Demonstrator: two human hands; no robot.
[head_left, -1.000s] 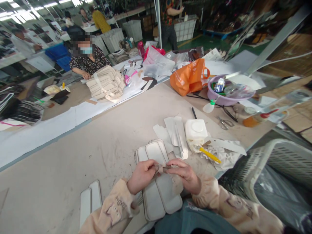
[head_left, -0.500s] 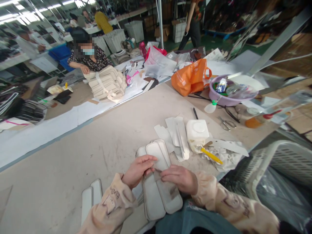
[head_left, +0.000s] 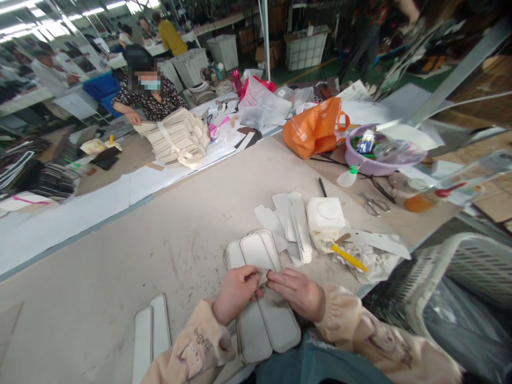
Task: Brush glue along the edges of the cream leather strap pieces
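Observation:
My left hand (head_left: 237, 292) is closed, thumb and fingertips pinched at the middle of an off-white panel (head_left: 280, 325) with rounded corners. Facing it, my right hand (head_left: 298, 292) has its fingers pressed together on the same panel, a shadow beneath them. A bit of pale material shows between the two sets of fingertips; its edges are mostly hidden. Underneath and beside lie more such panels in an overlapping stack (head_left: 252, 333), whose far ends (head_left: 254, 250) stick out beyond my hands. Two more long panels (head_left: 160, 320) lie left of my left sleeve.
A white container (head_left: 326, 216) with a yellow-handled tool (head_left: 349, 257) stands right of some pale strips (head_left: 290, 218). Scissors (head_left: 374, 204), a purple basin (head_left: 376, 165) and an orange bag (head_left: 314, 130) are farther right. A grey crate (head_left: 434, 277) borders the table. Across it, a co-worker (head_left: 154, 101) handles bundled panels (head_left: 180, 133).
My left hand has moved slightly right and down, and its fingertips are now close to my right ones. My right hand stays nearly in place. A person in the background has walked right.

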